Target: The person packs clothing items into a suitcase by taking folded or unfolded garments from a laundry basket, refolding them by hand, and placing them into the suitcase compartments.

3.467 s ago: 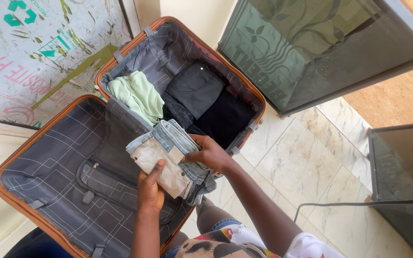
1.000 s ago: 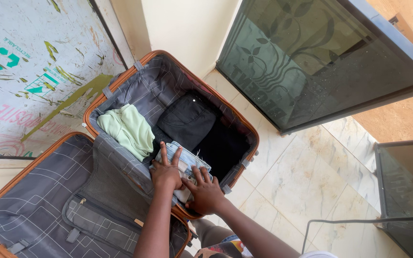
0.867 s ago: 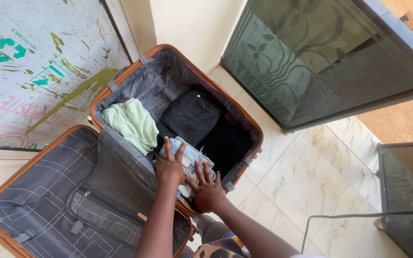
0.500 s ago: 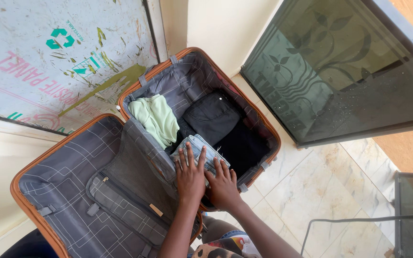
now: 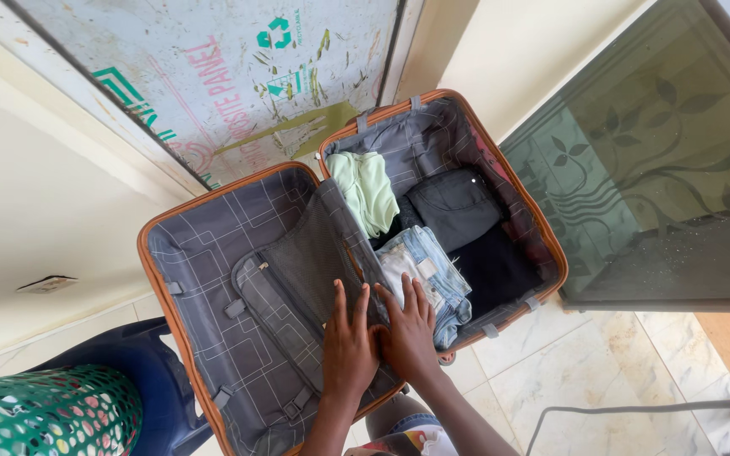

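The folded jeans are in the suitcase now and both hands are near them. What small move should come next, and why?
Probably lift both hands away. The folded jeans already lie inside the suitcase beside the green garment; the right hand rests flat on their near edge, the left hand on the divider.

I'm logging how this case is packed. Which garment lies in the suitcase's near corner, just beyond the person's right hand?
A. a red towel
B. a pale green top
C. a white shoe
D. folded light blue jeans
D: the folded light blue jeans lie just past the fingertips of the right hand, while the pale green top sits farther back in the suitcase.
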